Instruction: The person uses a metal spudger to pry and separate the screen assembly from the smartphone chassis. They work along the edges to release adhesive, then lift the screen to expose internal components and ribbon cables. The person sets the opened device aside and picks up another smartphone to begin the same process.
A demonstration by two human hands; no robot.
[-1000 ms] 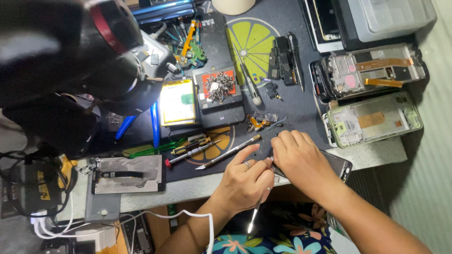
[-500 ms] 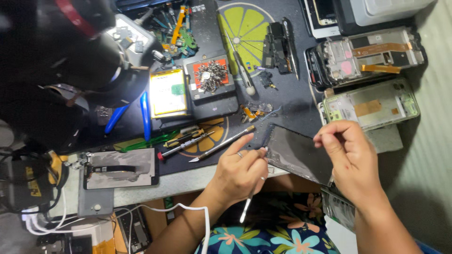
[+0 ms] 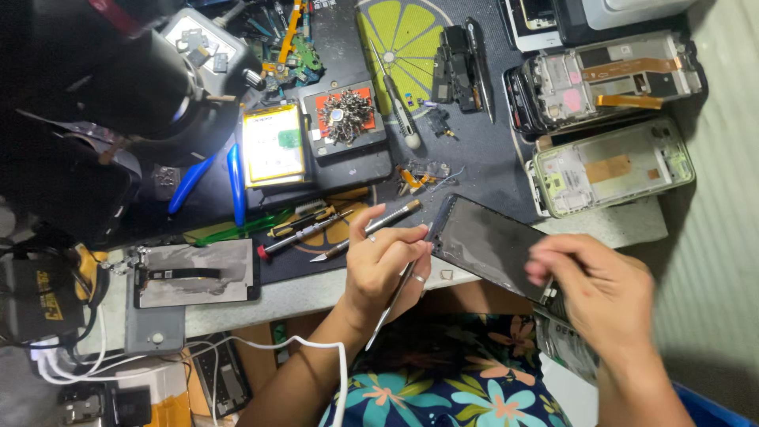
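A dark phone screen panel (image 3: 490, 245) is held tilted over the near edge of the dark work mat (image 3: 474, 150). My right hand (image 3: 601, 292) pinches its right end. My left hand (image 3: 383, 265) holds a thin metal tool (image 3: 395, 296) like a pen, its upper end at the panel's left edge. A craft knife (image 3: 368, 232) lies on the mat just behind my left hand, and tweezers (image 3: 304, 229) lie to its left.
Two opened phone frames (image 3: 609, 162) (image 3: 601, 75) lie at the right. A tray of screws (image 3: 345, 116), a yellow battery (image 3: 273, 146) and small parts sit behind. A black microscope (image 3: 103, 87) looms at left. Another screen panel (image 3: 198, 273) and white cables (image 3: 237, 348) lie at lower left.
The panel has come up off the mat between my hands. My right hand has slid from its middle to its right end. My left hand stays with the tool at the left edge.
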